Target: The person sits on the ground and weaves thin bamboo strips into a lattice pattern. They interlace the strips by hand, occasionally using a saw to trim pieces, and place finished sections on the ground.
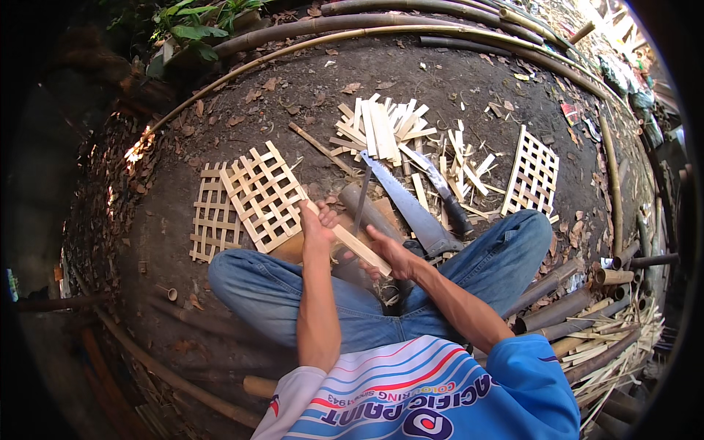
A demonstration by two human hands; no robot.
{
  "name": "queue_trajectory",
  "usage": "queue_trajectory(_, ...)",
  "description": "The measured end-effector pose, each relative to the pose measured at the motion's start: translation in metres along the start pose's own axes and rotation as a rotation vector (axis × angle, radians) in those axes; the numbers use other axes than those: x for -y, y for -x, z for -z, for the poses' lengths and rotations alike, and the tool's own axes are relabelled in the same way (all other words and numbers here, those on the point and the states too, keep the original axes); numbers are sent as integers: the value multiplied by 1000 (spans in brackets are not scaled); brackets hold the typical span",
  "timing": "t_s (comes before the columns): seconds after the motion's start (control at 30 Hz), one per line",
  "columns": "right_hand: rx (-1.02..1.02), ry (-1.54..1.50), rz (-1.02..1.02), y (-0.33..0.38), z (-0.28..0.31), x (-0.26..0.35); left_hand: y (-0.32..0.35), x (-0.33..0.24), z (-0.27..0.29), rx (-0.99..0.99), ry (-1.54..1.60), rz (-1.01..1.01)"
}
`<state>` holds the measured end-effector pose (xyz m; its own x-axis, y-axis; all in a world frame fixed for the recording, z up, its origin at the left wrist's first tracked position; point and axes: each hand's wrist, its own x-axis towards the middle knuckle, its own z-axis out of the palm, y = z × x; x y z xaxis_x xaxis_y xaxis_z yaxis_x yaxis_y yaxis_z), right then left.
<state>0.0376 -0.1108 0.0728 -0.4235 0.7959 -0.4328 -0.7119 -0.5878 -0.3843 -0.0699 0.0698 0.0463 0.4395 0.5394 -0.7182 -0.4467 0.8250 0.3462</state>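
Note:
Over my lap I hold a flat bundle of pale bamboo strips [361, 248], slanting from upper left to lower right. My left hand [318, 221] is closed round its upper end, and my right hand [390, 253] grips near its lower end. Just beyond the bundle, a narrow dark blade [362, 198] stands upright beside a thick bamboo piece [370, 209]. A hand saw [407, 202] lies in front of my right knee, with a large knife [446, 192] with a dark handle next to it. Two woven bamboo lattices [264, 192] overlap at the left.
A heap of cut bamboo strips [378, 128] lies ahead on the soil. Another woven lattice [533, 172] is at the right. Long bamboo poles [323, 33] curve across the far side. Cut bamboo tubes [565, 312] and thin shavings [616, 345] are piled at the near right.

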Motion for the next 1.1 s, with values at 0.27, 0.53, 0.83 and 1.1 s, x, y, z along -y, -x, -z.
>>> queue_trajectory(0.27, -295, -241, 302, 12, 2, 8, -11, -3, 13, -89, 205, -141)
queue_trajectory(0.53, -581, -192, 443, 9, 18, -9, -6, 15, -3, 26, 187, -51)
queue_trajectory(0.83, -722, 184, 484, -4, 8, -17, 12, 2, -17, -8, 117, -113)
queue_trajectory(1.1, -856, 1085, 389, 9, -6, -1, 20, -10, -14, -54, 45, -253)
